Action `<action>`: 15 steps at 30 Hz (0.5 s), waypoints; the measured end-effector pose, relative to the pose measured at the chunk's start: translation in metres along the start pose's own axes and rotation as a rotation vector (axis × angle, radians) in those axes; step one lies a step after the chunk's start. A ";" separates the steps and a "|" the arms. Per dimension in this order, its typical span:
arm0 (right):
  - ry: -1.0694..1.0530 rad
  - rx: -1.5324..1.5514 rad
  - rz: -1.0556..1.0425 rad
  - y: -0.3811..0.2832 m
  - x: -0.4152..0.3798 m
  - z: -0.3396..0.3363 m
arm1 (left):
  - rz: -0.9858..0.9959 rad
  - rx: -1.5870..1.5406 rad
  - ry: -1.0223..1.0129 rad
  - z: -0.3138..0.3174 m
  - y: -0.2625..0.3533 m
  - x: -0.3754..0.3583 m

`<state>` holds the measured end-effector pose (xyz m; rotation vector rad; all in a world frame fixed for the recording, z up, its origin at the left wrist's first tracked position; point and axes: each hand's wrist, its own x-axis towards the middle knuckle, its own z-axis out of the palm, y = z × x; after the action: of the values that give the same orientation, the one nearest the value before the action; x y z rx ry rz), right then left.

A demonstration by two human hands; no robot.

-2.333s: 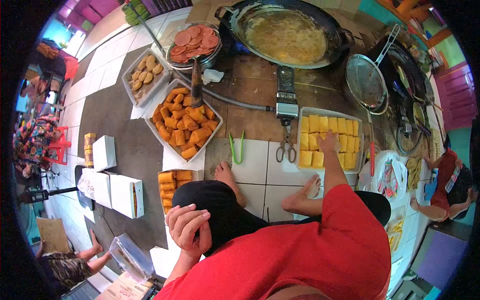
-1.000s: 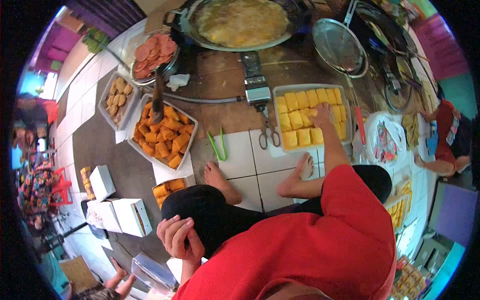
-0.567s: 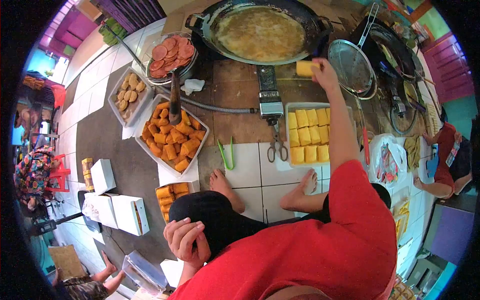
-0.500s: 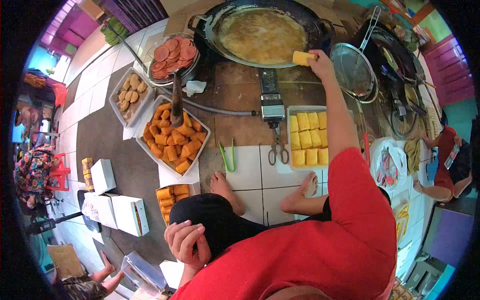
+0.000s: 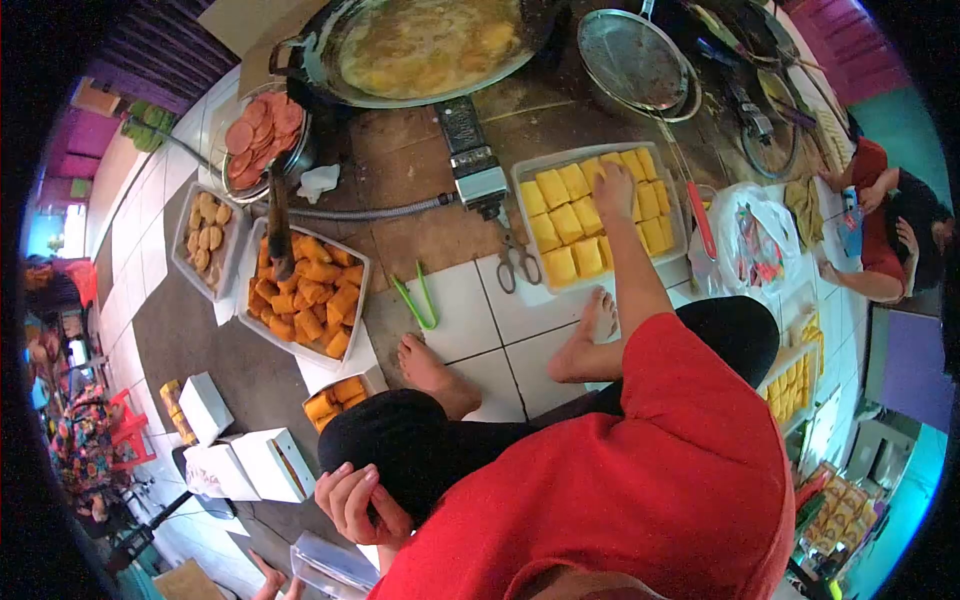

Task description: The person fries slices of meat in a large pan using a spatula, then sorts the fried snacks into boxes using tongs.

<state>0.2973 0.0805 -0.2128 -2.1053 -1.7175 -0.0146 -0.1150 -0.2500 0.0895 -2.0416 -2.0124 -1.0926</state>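
My right hand (image 5: 615, 193) reaches into a white tray (image 5: 683, 232) filled with rows of yellow wrapped rolls (image 5: 566, 222). Its fingers close on a roll near the tray's far side, largely hiding that piece. In front of my knee, my left hand (image 5: 362, 505) is held palm up with loosely curled fingers and nothing in it. Beyond the tray, a large wok (image 5: 312, 72) holds bubbling oil with yellow pieces in it. A pair of scissors (image 5: 518, 268) lies beside the tray, and green tongs (image 5: 417, 300) lie farther left.
To the left are a container of browned rolls (image 5: 305, 300), a box of round pale pieces (image 5: 207, 235) and a bowl of pink slices (image 5: 265, 135). A strainer (image 5: 635, 62), a red-handled tool (image 5: 701, 222) and a plastic bag (image 5: 750, 250) are rightward. Another person (image 5: 880, 215) sits at far right.
My right hand has moved from the wok's edge, where it held a yellow roll, back down to the tray. That roll has left my hand. My left hand has hardly changed; the view has shifted.
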 end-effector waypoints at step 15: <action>-0.483 -0.578 0.108 0.054 -0.006 -0.006 | -0.019 0.009 -0.038 0.000 0.014 0.017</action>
<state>0.3484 0.0645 -0.2257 -2.8017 -2.0469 0.0358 -0.1041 -0.2374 0.1046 -2.0587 -2.0549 -1.0539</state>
